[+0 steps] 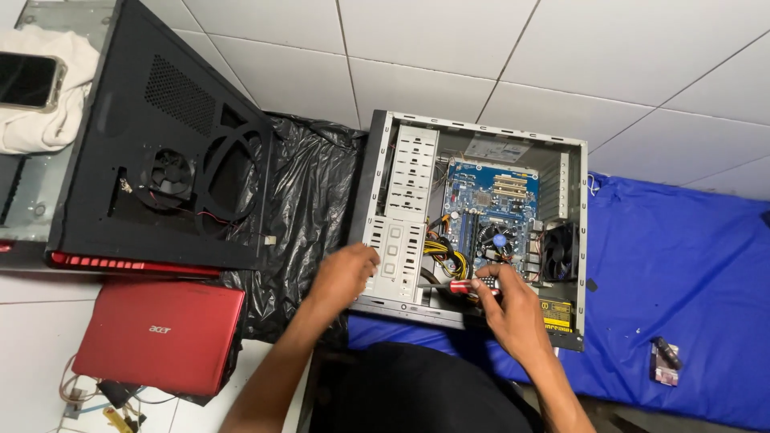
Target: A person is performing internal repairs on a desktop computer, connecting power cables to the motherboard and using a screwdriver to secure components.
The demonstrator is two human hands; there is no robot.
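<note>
An open desktop computer case (383, 168) lies on its side on the floor, showing a blue motherboard (491, 210), a metal drive cage (407, 192) and a bundle of yellow and black cables (443, 250). My left hand (346, 271) rests on the lower end of the drive cage at the case's near edge. My right hand (507, 309) grips a red-handled screwdriver (464, 285), whose shaft points left toward the cables. A black fan (559, 251) sits at the case's right wall.
The black side panel (160, 104) with a small fan leans at the left. A red laptop (156, 333) lies below it. Black plastic sheet (309, 184) and blue cloth (682, 265) cover the white tiles. A phone (28, 80) rests on white cloth, top left.
</note>
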